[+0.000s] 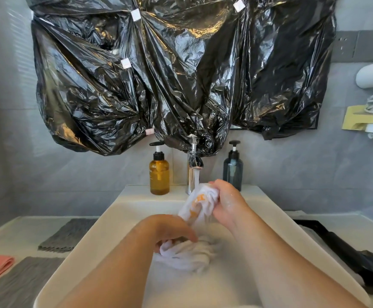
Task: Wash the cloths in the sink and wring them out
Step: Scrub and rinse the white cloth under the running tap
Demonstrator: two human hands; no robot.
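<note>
In the sink (114, 218), a white cloth (195, 204) with orange marks stretches between two hands.
At 1 o'clock the right hand (227, 202) has its grip clenched on the upper end under the running tap (194, 167). The left hand (170, 230) grasps the bunched lower end, which lies in cloudy water. At 11 and 1 o'clock behind the basin, the amber bottle (159, 174) and the dark bottle (232, 168) hide their fill levels. The left fingertips are buried in cloth.
</note>
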